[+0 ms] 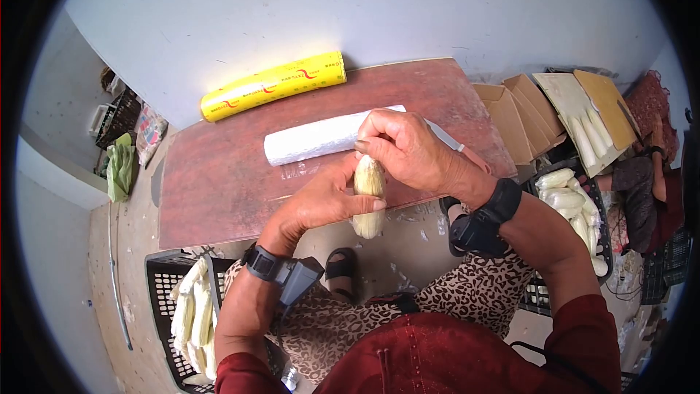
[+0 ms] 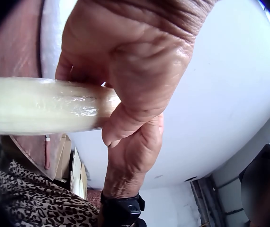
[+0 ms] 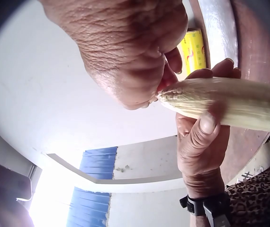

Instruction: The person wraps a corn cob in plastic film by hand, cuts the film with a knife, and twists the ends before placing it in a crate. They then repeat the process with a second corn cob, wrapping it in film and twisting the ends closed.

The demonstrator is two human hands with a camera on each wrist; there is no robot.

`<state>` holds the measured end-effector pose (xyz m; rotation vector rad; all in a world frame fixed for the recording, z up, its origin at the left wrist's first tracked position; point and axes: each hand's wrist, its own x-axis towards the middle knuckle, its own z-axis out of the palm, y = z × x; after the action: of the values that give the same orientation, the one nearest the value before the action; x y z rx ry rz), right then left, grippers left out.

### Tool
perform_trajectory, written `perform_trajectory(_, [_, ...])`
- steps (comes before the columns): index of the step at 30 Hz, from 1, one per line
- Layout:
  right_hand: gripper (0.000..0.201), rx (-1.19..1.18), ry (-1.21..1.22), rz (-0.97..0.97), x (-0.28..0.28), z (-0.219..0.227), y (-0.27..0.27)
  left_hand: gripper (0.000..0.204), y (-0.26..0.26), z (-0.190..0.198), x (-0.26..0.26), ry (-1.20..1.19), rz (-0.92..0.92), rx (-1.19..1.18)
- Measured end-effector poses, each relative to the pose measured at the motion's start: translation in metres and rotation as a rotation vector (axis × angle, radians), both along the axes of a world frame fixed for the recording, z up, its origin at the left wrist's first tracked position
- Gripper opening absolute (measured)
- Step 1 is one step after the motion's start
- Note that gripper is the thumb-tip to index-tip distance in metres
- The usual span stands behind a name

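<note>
A pale husked ear of corn point(image 1: 369, 208) is held upright over the table's front edge; in the left wrist view the corn point(image 2: 40, 106) has shiny clear film round it. My left hand point(image 1: 319, 201) grips its middle, thumb across the near side. My right hand point(image 1: 415, 147) pinches the tip of the corn point(image 3: 229, 101) with curled fingers; what lies between those fingertips is hidden. Just behind the hands lies a white roll of film point(image 1: 313, 137) on the red-brown table point(image 1: 211, 168).
A yellow printed roll point(image 1: 273, 86) lies at the table's back. A knife point(image 1: 467, 152) rests at the right. Black crates of corn stand left point(image 1: 162, 299) and right point(image 1: 607, 237). Cardboard boxes point(image 1: 510, 120) and another person point(image 1: 649, 182) are at the far right.
</note>
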<state>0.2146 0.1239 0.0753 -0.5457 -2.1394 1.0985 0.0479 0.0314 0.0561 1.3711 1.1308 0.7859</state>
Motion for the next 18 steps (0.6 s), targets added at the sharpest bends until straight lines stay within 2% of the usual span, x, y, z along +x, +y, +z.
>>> perform_trajectory(2, [0.013,-0.005,-0.048,0.019,0.0027,0.0009,0.0007,0.050,0.0012,-0.0032,0.0015,0.010,0.026,0.017])
perform_trajectory(6, [0.018,0.000,0.046,-0.011,-0.0003,-0.0057,0.0036,0.051,0.0003,0.0003,0.0037,0.027,0.060,0.012])
perform_trajectory(18, [0.019,0.011,0.025,-0.009,-0.0014,-0.0064,0.0030,0.047,0.0006,0.0000,0.0015,0.129,0.054,0.003])
